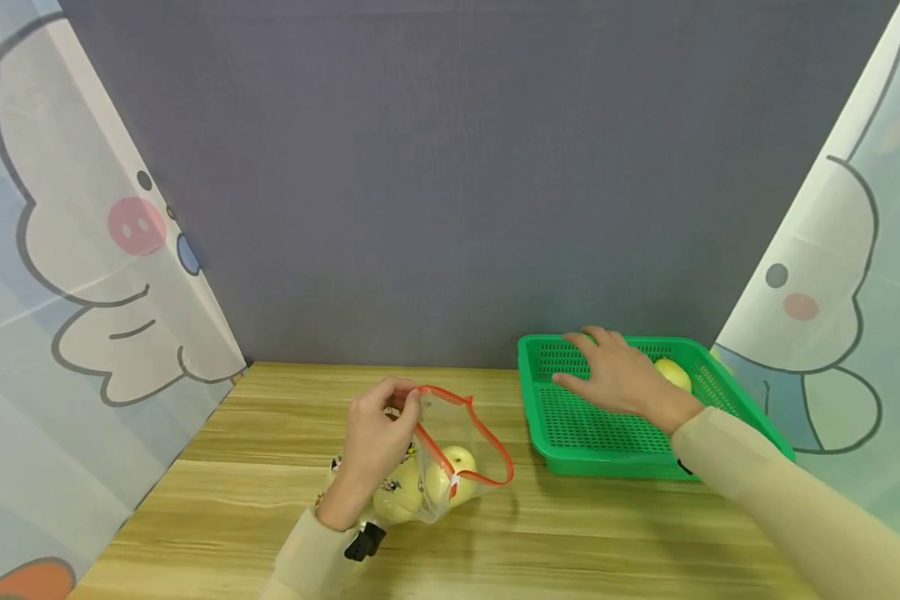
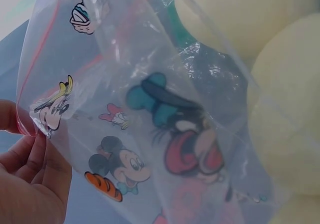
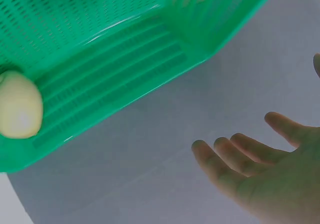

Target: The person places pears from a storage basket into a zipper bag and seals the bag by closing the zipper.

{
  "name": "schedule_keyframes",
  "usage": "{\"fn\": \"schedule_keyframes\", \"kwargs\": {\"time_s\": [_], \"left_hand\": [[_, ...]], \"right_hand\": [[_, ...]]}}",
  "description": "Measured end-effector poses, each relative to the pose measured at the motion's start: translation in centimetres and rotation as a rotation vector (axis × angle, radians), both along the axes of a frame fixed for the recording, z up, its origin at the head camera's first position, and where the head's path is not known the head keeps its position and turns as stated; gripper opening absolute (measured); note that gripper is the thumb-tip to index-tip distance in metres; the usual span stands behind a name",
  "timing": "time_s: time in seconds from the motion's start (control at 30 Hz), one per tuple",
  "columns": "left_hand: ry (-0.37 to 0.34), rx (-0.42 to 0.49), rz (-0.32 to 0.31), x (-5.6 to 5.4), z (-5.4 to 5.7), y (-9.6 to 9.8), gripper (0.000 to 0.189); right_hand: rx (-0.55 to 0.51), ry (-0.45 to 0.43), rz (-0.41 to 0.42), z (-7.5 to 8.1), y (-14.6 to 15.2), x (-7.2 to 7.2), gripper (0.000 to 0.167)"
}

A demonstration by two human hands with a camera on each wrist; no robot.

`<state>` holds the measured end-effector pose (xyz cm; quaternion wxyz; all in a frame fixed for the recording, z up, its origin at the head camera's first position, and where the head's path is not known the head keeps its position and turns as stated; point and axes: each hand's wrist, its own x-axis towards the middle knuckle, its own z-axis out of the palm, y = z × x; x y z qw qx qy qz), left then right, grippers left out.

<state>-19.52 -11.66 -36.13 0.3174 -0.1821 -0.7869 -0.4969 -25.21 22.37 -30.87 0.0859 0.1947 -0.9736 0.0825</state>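
Where Mickey (image 2: pixel 122 166) decorates a bag (image 2: pixel 125 58), red rim (image 1: pixel 491 437), fruit (image 1: pixel 461 460) inside

Soft, even light fills the head view, with a faint shadow on the table (image 1: pixel 555 542) below the right sleeve (image 1: pixel 765 492). In the wrist views, glints speckle the zip bag (image 2: pixel 150 114), the yellow fruits (image 2: pixel 290 98) look blurry, and the right hand (image 3: pixel 275 179) is shaded.

Left of a green basket (image 1: pixel 607 464), a clear bag (image 1: pixel 433 450) of yellow fruit (image 1: pixel 461 460) is pinched by the left hand (image 1: pixel 378 429), while the right hand (image 1: pixel 621 375) is held above the basket.
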Motion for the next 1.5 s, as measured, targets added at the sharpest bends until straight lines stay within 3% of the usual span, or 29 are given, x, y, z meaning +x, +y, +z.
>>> {"fn": "schedule_keyframes", "kwargs": {"time_s": [0.37,0.67,1.2,1.5], "left_hand": [[-0.019,-0.005,0.001,0.0,-0.1,0.2,0.010],[-0.049,-0.006,-0.002,0.0,-0.1,0.3,0.010],[-0.068,-0.012,-0.012,0.3,-0.6,0.4,0.008],[-0.038,-0.009,-0.014,0.3,-0.6,0.3,0.010]], "right_hand": [[-0.020,-0.070,-0.075,-0.3,2.7,-2.8,0.089],[-0.075,-0.095,-0.110,-1.0,4.5,-4.6,0.086],[-0.112,-0.169,-0.182,-2.7,7.4,-6.0,0.088],[-0.088,-0.206,-0.211,-3.3,9.9,-6.8,0.093]]}}
